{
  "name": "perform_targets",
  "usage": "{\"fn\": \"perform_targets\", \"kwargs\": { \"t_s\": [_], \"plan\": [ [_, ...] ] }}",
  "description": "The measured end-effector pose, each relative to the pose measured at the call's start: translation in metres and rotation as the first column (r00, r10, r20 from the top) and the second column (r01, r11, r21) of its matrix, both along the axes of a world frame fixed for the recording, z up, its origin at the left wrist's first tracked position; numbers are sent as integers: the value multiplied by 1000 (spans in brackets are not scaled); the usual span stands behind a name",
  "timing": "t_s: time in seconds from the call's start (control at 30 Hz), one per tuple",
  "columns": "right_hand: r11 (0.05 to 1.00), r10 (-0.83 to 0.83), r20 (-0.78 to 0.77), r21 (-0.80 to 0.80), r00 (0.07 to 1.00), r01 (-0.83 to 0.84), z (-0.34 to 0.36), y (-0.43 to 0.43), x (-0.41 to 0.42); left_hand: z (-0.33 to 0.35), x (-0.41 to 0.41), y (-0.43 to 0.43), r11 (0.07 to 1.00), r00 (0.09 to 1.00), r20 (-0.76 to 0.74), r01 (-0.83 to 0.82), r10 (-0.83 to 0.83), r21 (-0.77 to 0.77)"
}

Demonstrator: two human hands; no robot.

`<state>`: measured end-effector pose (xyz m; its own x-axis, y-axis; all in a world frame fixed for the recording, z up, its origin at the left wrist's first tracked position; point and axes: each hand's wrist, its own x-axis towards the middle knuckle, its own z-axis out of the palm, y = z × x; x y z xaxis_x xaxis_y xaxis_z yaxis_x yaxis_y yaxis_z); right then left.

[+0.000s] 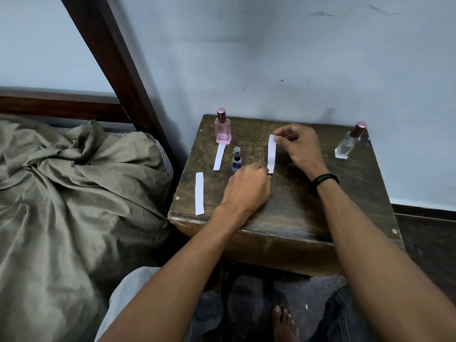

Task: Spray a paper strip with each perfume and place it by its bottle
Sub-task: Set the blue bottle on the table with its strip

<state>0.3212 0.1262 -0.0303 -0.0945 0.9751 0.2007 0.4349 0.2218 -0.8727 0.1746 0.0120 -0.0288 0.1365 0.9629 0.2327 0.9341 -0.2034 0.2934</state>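
Paper strip [271, 154] pinched top by right hand [299, 146], btm by left hand [246, 187]; lay flat beside blue bottle [236, 160].

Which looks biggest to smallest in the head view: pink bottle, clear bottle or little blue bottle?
Pink square glass bottle and clear square glass bottle with maroon cap: alike, unranked.
Then the small dark blue bottle with grey cap.
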Motion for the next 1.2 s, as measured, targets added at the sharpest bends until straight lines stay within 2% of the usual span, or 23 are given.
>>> {"fn": "perform_targets", "kwargs": {
  "t_s": [0.33, 0.67, 1.0, 1.2],
  "plan": [
    [999, -35, 180, -5, 983, 37, -16, 11, -5, -2, 1, 0, 999, 1000, -5, 20, -20, 39],
    [998, -65, 279, 15, 958, 63, -17, 13, -4, 3, 2, -1, 998, 1000, -14, 21, -21, 51],
    [1000, -22, 415, 5, 909, 22, -8, 13, 3, 6, 5, -2, 998, 999, 2, 41, -41, 55],
    [1000, -23, 439, 8, 898, 22, -2, 10, 8, 7, 7, -2, 997, 998, 2, 58, -58, 57]
  ]
}}
